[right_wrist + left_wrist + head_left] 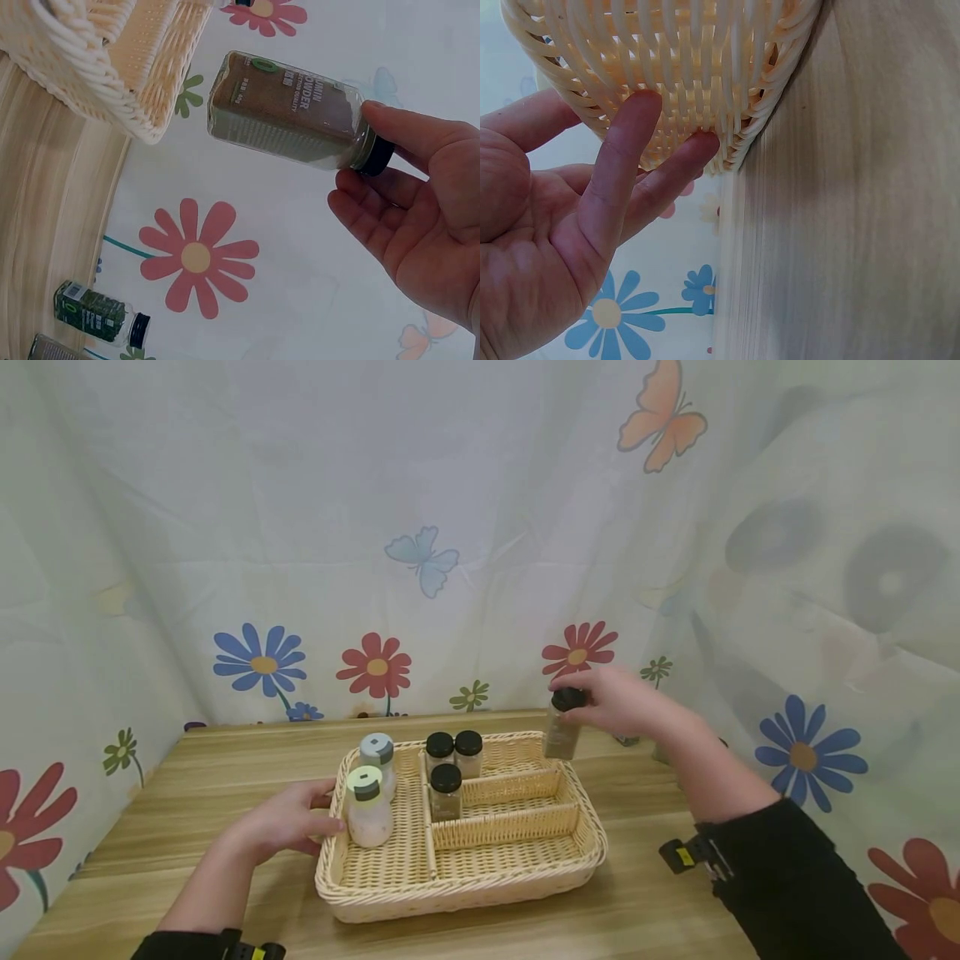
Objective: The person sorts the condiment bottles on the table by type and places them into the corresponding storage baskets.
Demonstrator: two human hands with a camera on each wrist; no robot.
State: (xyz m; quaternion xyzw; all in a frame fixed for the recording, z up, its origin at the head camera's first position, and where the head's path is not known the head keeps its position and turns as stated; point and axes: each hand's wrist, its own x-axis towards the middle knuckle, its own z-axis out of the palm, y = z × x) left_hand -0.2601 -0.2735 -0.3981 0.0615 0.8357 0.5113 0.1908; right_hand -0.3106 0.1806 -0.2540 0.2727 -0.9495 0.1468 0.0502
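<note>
My right hand pinches a spice jar by its black cap, above the back right corner of a wicker basket. In the right wrist view the clear jar holds brown powder and its label reads "powder". My left hand touches the outside of the basket's left end; the left wrist view shows fingertips against the weave. Inside the basket, two white shakers, one with a green lid and one with a grey lid, stand in the left compartment. Several black-capped jars stand right of the long divider.
Two short dividers split the basket's right side. Beyond the basket, a jar of green flakes and part of another jar stand on the wooden table. A flower-printed curtain hangs around the table.
</note>
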